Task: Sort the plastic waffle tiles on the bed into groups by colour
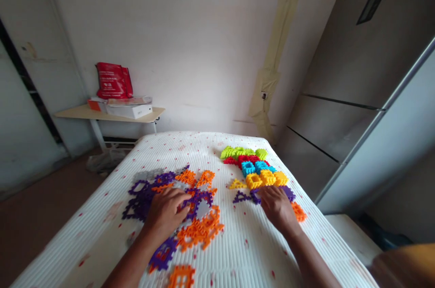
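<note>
My left hand (170,211) is over a loose pile of flat plastic interlocking pieces, its fingers apart and slightly bent. Around it lie purple pieces (142,197), orange pieces (204,229) and a grey piece (203,208). On the right, my right hand (276,206) curls its fingers down onto a purple interlocking piece (254,196) in a purple row; the fingertips are partly hidden. Beyond that hand are rows of yellow pieces (268,177), blue pieces (248,168), red pieces (245,159) and green pieces (239,151).
A purple triangle (241,197) and a yellow triangle (238,184) lie left of the rows. Some orange pieces (299,212) sit beside my right wrist. A white spotted cover (238,252) lies beneath everything. Behind are a side table (74,112), a red bag (113,82) and a grey fridge (340,70).
</note>
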A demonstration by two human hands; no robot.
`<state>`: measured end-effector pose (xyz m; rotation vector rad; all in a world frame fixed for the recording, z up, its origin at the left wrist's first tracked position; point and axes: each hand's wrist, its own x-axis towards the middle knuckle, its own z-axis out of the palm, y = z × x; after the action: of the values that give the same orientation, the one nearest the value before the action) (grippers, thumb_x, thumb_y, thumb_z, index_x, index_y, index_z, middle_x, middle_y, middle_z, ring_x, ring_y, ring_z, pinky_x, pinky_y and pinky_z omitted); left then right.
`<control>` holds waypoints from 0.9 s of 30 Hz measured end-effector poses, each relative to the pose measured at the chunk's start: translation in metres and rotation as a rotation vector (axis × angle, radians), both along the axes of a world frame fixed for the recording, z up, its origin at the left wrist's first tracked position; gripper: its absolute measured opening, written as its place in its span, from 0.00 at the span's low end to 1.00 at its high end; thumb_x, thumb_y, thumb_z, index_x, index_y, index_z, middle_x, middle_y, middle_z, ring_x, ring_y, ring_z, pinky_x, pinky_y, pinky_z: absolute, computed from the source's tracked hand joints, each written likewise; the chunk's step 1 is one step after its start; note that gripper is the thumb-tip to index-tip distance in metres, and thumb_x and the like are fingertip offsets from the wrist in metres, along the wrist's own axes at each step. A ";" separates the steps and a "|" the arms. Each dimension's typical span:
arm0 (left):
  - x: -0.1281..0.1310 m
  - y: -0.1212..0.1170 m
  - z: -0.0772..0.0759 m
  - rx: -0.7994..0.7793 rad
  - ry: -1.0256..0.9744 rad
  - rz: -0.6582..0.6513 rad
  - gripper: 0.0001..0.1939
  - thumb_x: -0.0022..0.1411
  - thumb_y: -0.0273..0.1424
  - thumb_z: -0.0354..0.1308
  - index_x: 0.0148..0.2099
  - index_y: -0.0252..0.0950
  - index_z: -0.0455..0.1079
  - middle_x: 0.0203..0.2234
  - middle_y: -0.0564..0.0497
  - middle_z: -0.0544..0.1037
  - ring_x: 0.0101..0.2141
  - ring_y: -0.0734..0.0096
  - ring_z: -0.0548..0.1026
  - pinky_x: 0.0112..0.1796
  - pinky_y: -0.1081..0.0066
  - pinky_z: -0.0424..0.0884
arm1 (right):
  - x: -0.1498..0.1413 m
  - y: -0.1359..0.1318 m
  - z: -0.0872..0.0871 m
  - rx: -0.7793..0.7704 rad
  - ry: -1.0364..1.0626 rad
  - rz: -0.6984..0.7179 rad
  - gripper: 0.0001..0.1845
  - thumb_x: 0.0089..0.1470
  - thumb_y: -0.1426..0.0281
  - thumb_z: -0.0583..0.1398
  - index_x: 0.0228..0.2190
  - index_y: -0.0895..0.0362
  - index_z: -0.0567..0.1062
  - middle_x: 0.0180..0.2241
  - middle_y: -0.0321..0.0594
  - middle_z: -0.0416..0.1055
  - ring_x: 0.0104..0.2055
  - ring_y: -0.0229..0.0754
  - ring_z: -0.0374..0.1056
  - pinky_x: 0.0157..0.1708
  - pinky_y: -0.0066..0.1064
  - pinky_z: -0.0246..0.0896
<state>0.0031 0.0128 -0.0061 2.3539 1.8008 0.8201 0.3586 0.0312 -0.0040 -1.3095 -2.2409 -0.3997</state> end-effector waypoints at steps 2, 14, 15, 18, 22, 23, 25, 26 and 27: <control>0.008 -0.005 0.003 -0.058 0.093 0.034 0.19 0.52 0.29 0.55 0.47 0.45 0.73 0.44 0.50 0.77 0.47 0.59 0.71 0.46 0.59 0.63 | -0.021 -0.003 -0.003 -0.004 0.012 0.077 0.12 0.57 0.78 0.52 0.29 0.58 0.74 0.29 0.41 0.71 0.33 0.41 0.62 0.35 0.31 0.49; 0.011 -0.001 -0.001 -0.048 -0.145 0.076 0.17 0.51 0.25 0.55 0.45 0.36 0.74 0.38 0.46 0.80 0.41 0.61 0.75 0.45 0.61 0.67 | -0.090 -0.022 -0.015 -0.172 0.064 0.318 0.11 0.56 0.77 0.51 0.29 0.57 0.72 0.30 0.40 0.71 0.33 0.40 0.63 0.37 0.32 0.52; 0.009 0.000 -0.002 -0.064 -0.248 0.084 0.16 0.51 0.26 0.55 0.43 0.36 0.75 0.36 0.47 0.80 0.37 0.63 0.76 0.41 0.64 0.69 | -0.092 -0.023 -0.016 -0.194 0.098 0.334 0.11 0.56 0.77 0.51 0.29 0.57 0.72 0.30 0.40 0.72 0.33 0.40 0.63 0.37 0.32 0.53; 0.006 0.000 -0.004 -0.064 -0.460 0.081 0.11 0.52 0.31 0.55 0.38 0.36 0.75 0.25 0.52 0.79 0.25 0.69 0.75 0.29 0.71 0.71 | -0.099 -0.026 -0.017 -0.295 0.298 0.369 0.11 0.58 0.73 0.51 0.31 0.57 0.73 0.31 0.42 0.73 0.34 0.40 0.65 0.37 0.32 0.56; 0.014 -0.007 0.003 0.167 -0.470 -0.076 0.05 0.53 0.29 0.56 0.31 0.38 0.72 0.22 0.56 0.75 0.22 0.74 0.72 0.25 0.75 0.69 | -0.109 -0.028 -0.017 -0.550 0.743 0.341 0.13 0.58 0.64 0.54 0.39 0.57 0.73 0.32 0.41 0.74 0.29 0.38 0.66 0.30 0.28 0.59; 0.018 -0.010 0.005 0.229 -0.447 -0.134 0.04 0.53 0.27 0.55 0.30 0.38 0.71 0.23 0.55 0.75 0.23 0.75 0.72 0.27 0.76 0.69 | -0.111 -0.028 -0.018 -0.624 0.853 0.345 0.14 0.57 0.61 0.55 0.40 0.58 0.72 0.31 0.40 0.73 0.28 0.37 0.65 0.28 0.27 0.59; 0.029 -0.015 0.007 0.331 -0.386 -0.248 0.06 0.55 0.24 0.54 0.29 0.38 0.69 0.25 0.54 0.75 0.27 0.76 0.73 0.30 0.77 0.70 | -0.114 -0.027 -0.019 -0.757 1.037 0.384 0.17 0.55 0.58 0.58 0.40 0.57 0.71 0.28 0.38 0.72 0.26 0.36 0.63 0.26 0.26 0.58; 0.035 -0.018 0.008 0.375 -0.356 -0.295 0.07 0.57 0.22 0.53 0.29 0.37 0.68 0.25 0.54 0.75 0.28 0.76 0.73 0.31 0.77 0.70 | -0.116 -0.027 -0.020 -0.810 1.105 0.409 0.18 0.53 0.57 0.59 0.39 0.57 0.71 0.27 0.36 0.71 0.25 0.35 0.63 0.26 0.26 0.57; 0.040 -0.020 0.008 0.413 -0.326 -0.332 0.08 0.58 0.21 0.52 0.29 0.37 0.67 0.25 0.54 0.74 0.29 0.76 0.73 0.33 0.76 0.70 | -0.117 -0.027 -0.021 -0.848 1.160 0.429 0.18 0.51 0.57 0.61 0.38 0.57 0.71 0.27 0.35 0.70 0.25 0.34 0.62 0.26 0.26 0.56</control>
<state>0.0432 -0.0071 0.0017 2.4543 1.1602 1.5266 0.2414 0.0039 -0.0252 -0.9032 -1.5239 1.2627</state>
